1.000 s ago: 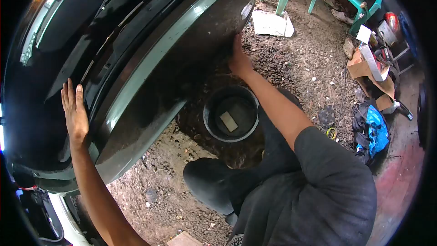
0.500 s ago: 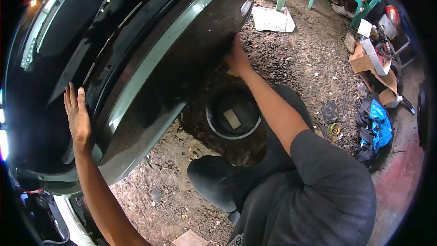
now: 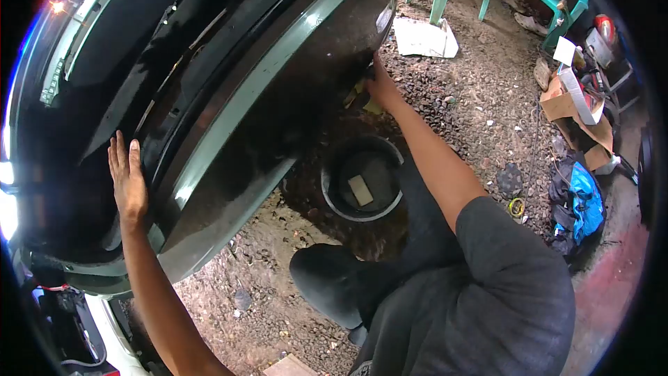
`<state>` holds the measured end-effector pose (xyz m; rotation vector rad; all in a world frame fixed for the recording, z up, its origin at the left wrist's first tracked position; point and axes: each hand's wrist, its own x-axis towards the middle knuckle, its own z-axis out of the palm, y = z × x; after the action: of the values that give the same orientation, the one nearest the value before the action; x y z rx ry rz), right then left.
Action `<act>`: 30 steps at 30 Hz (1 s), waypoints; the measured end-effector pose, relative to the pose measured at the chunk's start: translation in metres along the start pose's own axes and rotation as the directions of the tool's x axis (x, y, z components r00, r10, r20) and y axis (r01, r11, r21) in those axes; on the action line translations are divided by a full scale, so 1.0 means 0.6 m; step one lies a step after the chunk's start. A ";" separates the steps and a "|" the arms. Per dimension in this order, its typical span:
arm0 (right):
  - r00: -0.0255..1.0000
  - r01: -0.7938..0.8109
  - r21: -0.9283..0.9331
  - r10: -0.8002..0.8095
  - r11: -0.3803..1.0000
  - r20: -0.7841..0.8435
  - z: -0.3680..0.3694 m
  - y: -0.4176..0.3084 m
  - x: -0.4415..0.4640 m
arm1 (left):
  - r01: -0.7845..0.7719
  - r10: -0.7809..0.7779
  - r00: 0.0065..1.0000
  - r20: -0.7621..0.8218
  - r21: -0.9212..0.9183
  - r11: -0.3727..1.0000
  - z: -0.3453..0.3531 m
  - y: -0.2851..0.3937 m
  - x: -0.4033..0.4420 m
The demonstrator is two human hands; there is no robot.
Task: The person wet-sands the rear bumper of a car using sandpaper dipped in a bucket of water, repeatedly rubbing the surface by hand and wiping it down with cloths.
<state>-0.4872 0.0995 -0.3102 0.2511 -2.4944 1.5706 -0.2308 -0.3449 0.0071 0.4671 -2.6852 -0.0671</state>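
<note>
Car (image 3: 62, 188) at the left, both hands at its dark lower panel (image 3: 320, 70)

The panel spans the upper middle, above the gravel ground (image 3: 480, 105); under it stands a black tub (image 3: 363, 219). The left hand (image 3: 130, 185) lies flat against the car's glossy black part, its grip spread and holding nothing. The right hand (image 3: 383, 87) reaches to the panel's shadowed edge; with its fingers partly lost in the dark, I cannot tell how far its grip is closed or whether it has hold of anything. A pale block (image 3: 360, 190) sits in the tub. Newly plainer is a small yellowish piece (image 3: 374, 107) just by the right hand, suggesting that the work centres there while the left hand steadies.
</note>
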 end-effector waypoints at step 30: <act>0.984 -0.076 0.201 0.107 0.977 -0.144 -0.042 0.007 0.012 | -0.001 0.001 1.000 0.028 0.008 1.000 0.004 0.002 0.005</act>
<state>-0.4937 0.1235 -0.3015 0.0382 -2.2673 1.7999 -0.2347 -0.3450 0.0066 0.4709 -2.7138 -0.0629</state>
